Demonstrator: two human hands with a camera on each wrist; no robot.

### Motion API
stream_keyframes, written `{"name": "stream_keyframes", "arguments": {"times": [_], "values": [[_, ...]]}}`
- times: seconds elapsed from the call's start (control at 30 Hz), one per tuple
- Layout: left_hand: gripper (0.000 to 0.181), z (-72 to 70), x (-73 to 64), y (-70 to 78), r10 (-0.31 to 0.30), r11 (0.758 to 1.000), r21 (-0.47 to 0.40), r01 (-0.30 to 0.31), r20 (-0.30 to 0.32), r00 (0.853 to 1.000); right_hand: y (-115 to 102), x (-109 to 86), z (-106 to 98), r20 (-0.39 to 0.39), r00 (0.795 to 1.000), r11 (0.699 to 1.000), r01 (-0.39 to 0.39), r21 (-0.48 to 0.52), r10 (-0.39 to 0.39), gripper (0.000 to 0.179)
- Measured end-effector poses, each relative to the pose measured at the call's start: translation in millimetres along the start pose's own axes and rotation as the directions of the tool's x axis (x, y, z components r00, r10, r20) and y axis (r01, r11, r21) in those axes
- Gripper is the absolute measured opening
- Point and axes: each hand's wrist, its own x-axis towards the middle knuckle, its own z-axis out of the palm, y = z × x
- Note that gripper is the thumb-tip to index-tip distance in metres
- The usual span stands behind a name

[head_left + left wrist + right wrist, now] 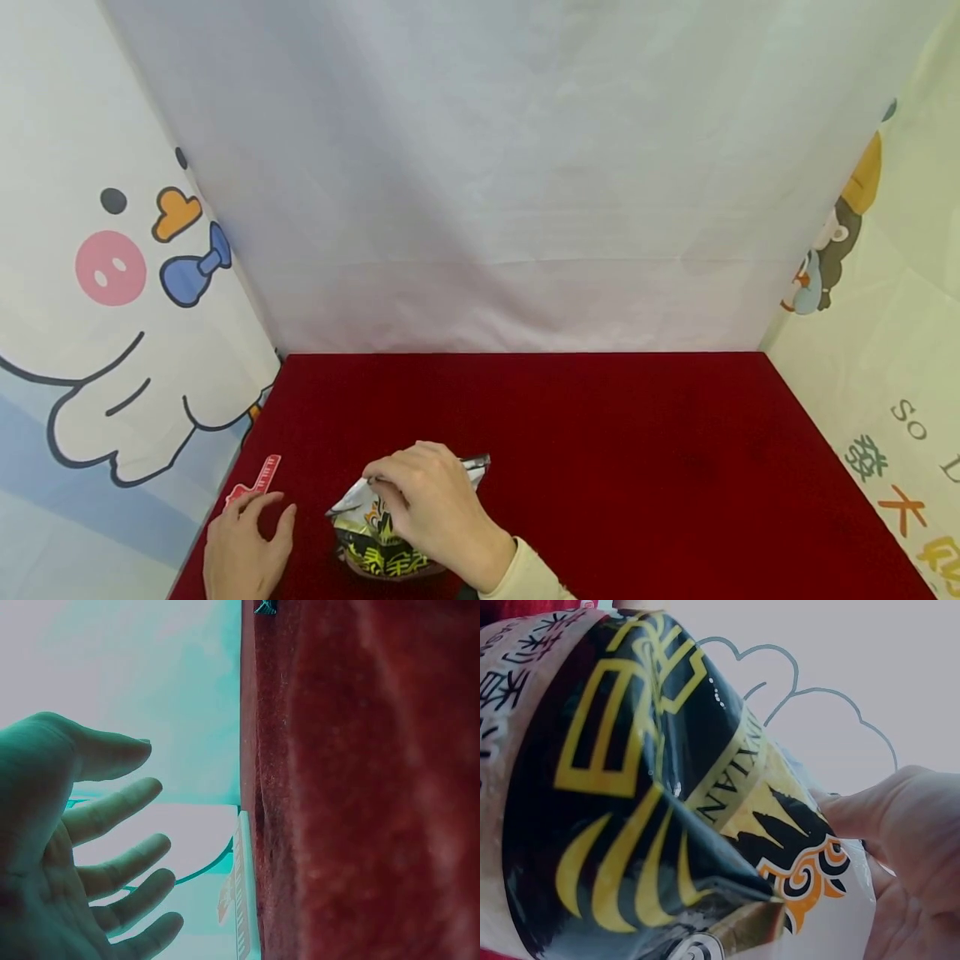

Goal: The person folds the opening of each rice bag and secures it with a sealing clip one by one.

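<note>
A glossy printed plastic bag (pixel 386 550) stands on the red cloth, black with yellow lettering and a white top. My right hand (pixel 442 508) grips it by its top edge from above. Close up in the right wrist view, the bag (pixel 622 772) is creased, and the thumb (pixel 862 814) lies against its white end. To the left, my left hand (pixel 246 546) holds nothing, its fingers loosely bent and spread. Just past those fingertips lies a red ruler (pixel 267 473) with white markings, its near end partly covered by the hand.
A dark red cloth (pixel 637 467) covers the table. Pale fabric (pixel 525 167) hangs along the back, and printed curtains with cartoon figures (pixel 112 275) and lettering (pixel 903 510) stand at the left and right.
</note>
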Motion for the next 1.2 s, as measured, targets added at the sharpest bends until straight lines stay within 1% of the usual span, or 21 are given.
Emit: {"name": "stream_keyframes", "arguments": {"times": [0.1,0.2,0.43,0.63,0.83,1.03,1.2], "values": [[0.042,0.7,0.7,0.1,-0.017,1.000,0.004,0.017,0.008,1.000,0,0.1,0,0.009,1.000,1.000,-0.009,0.005,0.009,0.010],[0.045,1.5,1.6,-1.0,-0.036,0.999,0.008,0.036,0.029,0.999,0,0.1,0,0.010,1.000,1.000,-0.013,0.005,0.013,0.012],[0.050,2.2,2.5,-5.2,-0.028,0.999,0.029,0.026,0.075,0.997,0,-0.3,0,0.008,1.000,1.000,-0.016,0.005,0.016,0.014],[0.052,3.1,3.4,-6.8,-0.054,0.998,0.033,0.051,0.096,0.994,1,-0.4,0,0.017,1.000,1.000,-0.020,0.019,0.020,0.013],[0.057,0.6,9.0,-10.9,-0.069,0.997,0.036,0.065,0.133,0.989,1,-0.3,1,0.007,1.000,1.000,-0.017,0.024,0.017,0.013],[0.068,-0.8,16.4,-16.2,-0.102,0.994,0.057,0.093,0.175,0.979,1,-0.2,1,0.004,1.000,1.000,-0.015,0.024,0.015,0.013],[0.082,0.0,20.5,-17.8,-0.104,0.994,0.046,0.097,0.187,0.977,2,0.0,3,-0.008,1.000,1.000,-0.002,0.014,0.002,0.012]]}}
